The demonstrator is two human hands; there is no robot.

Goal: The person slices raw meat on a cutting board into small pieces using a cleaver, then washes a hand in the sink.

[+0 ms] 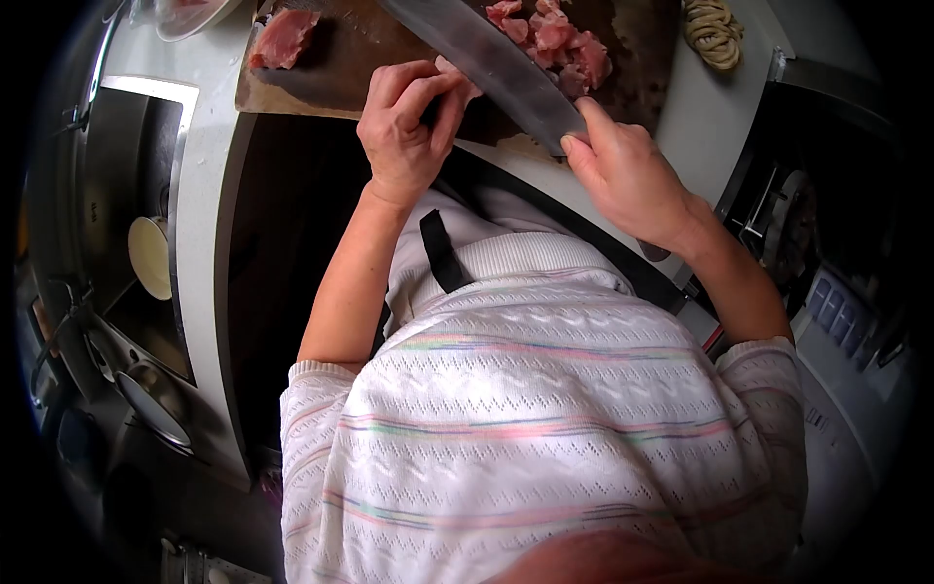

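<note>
Looks like smooth, dull-sheened grey metal on the knife (496, 73) at 12 o'clock. Glistens moist and slick across the cut meat (559, 44) toward 1. Shows matt along the pale edge of the cutting board (341, 73) at 11, faintly shiny over the dark part; cannot be told as wood or plastic. Appears smooth, lightly glossy on the white bench (212, 195) between 9 and 10. Shines metallic along the sink rim (161, 91) at 10. Reads as soft, matt, openwork knit cloth in the sweater (545, 399) at 5.

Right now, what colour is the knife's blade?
The blade is grey, clearest in the head view.
</note>
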